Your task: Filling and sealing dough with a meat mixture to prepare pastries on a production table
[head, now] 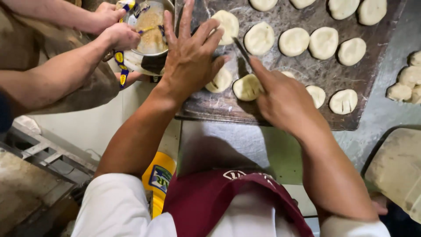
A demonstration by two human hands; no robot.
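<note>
Maroon apron [210,197] over white sleeves filled the 6 o'clock foreground, nearest the lens; a yellow container [158,177] stood just left of it.

Item, 9 to 11 o'clock: a co-worker's two hands [115,27] closed around a metal bowl [151,26] of tan crumb filling, blue-and-yellow wrapping trailing from it.

Item, 12 o'clock: left hand [189,57], fingers spread and flat, pressed on the near-left part of the dark baking tray [307,74], touching a scored dough round [220,80] at the palm's right edge and partly covering another above.

Item, 1 o'clock: right hand [280,98] clamped on a thin blade [241,49], its tip angled toward 11 o'clock, just beside a dough round [247,87] that already bore slits. The two hands were apart, with the rounds between them.

Item, 1 to 2 o'clock: tray rows of pale flattened rounds. By judgement, the near row, including one round [343,101] with cuts, was scored; the middle row [323,42] and far row showed no clear cuts, so most of the tray remained to be done.

Item, 3 o'clock: loose dough pieces [405,83] heaped off the tray on the steel bench [381,114].
</note>
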